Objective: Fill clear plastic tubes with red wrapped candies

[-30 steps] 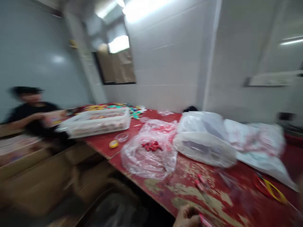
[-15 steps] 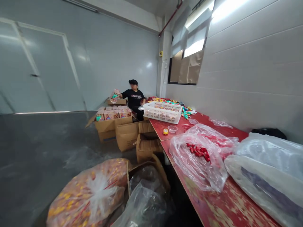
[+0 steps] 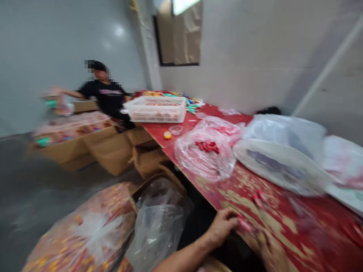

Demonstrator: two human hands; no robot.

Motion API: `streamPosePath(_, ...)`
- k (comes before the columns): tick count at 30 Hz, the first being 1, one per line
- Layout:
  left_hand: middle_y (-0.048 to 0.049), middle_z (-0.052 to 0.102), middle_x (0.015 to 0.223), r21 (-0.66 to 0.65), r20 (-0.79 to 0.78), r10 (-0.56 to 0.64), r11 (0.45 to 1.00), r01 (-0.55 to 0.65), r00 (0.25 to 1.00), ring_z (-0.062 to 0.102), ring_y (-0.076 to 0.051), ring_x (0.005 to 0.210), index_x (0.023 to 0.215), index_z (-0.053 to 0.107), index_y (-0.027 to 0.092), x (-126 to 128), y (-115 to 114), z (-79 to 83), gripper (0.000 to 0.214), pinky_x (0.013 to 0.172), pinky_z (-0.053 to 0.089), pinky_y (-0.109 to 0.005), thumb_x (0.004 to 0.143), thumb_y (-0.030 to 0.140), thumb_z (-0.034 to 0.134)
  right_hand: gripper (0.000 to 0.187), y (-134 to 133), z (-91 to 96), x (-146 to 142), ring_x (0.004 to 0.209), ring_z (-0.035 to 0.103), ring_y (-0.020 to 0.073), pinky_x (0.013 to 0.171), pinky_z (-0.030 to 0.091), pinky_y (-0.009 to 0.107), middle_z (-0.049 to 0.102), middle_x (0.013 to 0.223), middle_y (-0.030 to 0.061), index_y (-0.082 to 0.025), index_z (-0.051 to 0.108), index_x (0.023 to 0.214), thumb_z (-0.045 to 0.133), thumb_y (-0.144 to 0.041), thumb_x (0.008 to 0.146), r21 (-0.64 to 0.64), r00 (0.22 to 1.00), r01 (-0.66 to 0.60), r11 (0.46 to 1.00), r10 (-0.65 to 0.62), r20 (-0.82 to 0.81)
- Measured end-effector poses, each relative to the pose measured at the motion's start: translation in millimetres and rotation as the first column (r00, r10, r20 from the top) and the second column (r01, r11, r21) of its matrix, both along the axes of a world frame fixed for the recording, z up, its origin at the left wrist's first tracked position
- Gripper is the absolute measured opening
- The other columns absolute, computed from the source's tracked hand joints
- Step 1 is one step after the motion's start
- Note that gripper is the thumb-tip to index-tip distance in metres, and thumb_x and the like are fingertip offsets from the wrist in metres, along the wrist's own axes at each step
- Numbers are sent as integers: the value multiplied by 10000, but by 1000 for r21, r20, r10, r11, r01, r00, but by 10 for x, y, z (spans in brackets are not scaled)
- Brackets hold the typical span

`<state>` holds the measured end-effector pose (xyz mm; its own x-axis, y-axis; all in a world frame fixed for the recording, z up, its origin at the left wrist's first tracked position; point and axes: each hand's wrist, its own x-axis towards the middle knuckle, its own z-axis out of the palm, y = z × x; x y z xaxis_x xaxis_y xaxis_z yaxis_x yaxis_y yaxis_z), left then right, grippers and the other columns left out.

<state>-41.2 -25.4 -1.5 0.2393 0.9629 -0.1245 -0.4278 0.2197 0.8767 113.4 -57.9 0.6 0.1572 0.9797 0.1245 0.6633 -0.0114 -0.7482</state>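
Low over the table's front edge, my left hand (image 3: 222,227) is closed in a pinch on one end of a small pink piece (image 3: 244,224), too blurred to name exactly. My right hand (image 3: 268,247) is at the other end of the pink piece, its fingers smeared by motion; whether it grips the piece I cannot tell. Just beyond my hands, a pair of small red-pink parts (image 3: 259,198) lies on the worn red table (image 3: 227,192). Farther back is an open clear plastic bag (image 3: 187,156) with small red pieces (image 3: 208,146) inside.
White plastic bags (image 3: 280,130) lie on the right of the table. A white basket (image 3: 159,115) stands at its far end, near a seated co-worker (image 3: 109,94). Cardboard boxes (image 3: 107,151) and a full clear sack (image 3: 85,226) are on the floor at left.
My view has swung right and down, so the table and bags appear farther left. Both my hands and the pink piece have come into view. The co-worker's arm still holds out a bagged item.
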Motion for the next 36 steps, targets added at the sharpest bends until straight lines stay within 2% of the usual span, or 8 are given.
streamPosePath(7, 4, 609, 684, 5, -11, -128, 992, 128, 992, 529, -121, 598, 858, 646, 150, -107, 306, 39, 263, 594, 428, -231, 700, 349, 715, 506, 135, 60, -41, 603, 571, 182, 585, 443, 284, 618, 646, 40, -184, 597, 738, 335, -602, 852, -28, 990, 66, 997, -69, -120)
streamPosePath(12, 13, 611, 701, -10, -45, -124, 992, 124, 991, 526, -111, 590, 910, 630, 156, -63, 446, 109, 319, 584, 422, -215, 694, 368, 732, 386, 271, 74, -47, 728, 597, 184, 639, 463, 274, 653, 895, 65, -181, 603, 988, 478, -509, 827, 60, 996, 31, 998, -26, -80)
streamPosePath(16, 17, 608, 697, -43, -60, -161, 986, 158, 985, 515, -102, 562, 909, 634, 155, -24, 567, 98, 327, 571, 427, -212, 688, 372, 739, 463, 374, 25, -2, 578, 540, 167, 560, 421, 274, 576, 617, 30, -185, 581, 688, 308, -488, 907, 25, 998, 58, 998, -58, 9)
streamPosePath(21, -2, 625, 769, 12, -107, -134, 991, 136, 985, 538, -102, 608, 938, 652, 151, 15, 742, 30, 314, 591, 437, -203, 711, 357, 723, 346, 505, 15, 30, 658, 580, 152, 601, 452, 246, 643, 839, 38, -182, 581, 1008, 439, -465, 868, 38, 996, 84, 996, -85, 30)
streamPosePath(25, -10, 625, 769, 22, -164, -148, 988, 153, 975, 552, -120, 598, 939, 645, 151, 84, 863, 13, 342, 568, 460, -227, 700, 387, 711, 398, 619, -23, 28, 550, 552, 155, 518, 385, 247, 577, 597, 12, -190, 600, 770, 336, -442, 929, 9, 985, 140, 990, -140, 97)
streamPosePath(27, -25, 634, 777, 45, -231, -129, 989, 143, 964, 566, -138, 607, 918, 646, 145, 119, 936, 12, 350, 565, 472, -245, 697, 413, 696, 419, 669, -51, 47, 632, 586, 180, 572, 402, 268, 614, 686, 46, -183, 614, 803, 307, -433, 939, 14, 978, 166, 986, -166, 128)
streamPosePath(31, -28, 635, 765, 130, -369, -9, 990, 61, 929, 577, -155, 631, 945, 619, 148, 139, 1190, -15, 341, 616, 484, -276, 745, 423, 620, 353, 720, -76, 140, 844, 612, 208, 634, 435, 281, 584, 1121, 109, -191, 540, 1168, 347, -368, 932, 66, 919, 241, 968, -250, 306)
streamPosePath(36, -63, 633, 821, 305, -544, 218, 951, -52, 810, 591, -227, 773, 888, 626, 155, 94, 1553, -52, 244, 760, 467, -361, 736, 339, 577, 330, 768, -147, 227, 805, 616, 221, 620, 447, 296, 583, 1115, 112, -186, 536, 1170, 482, -204, 845, 63, 818, 314, 947, -304, 488)
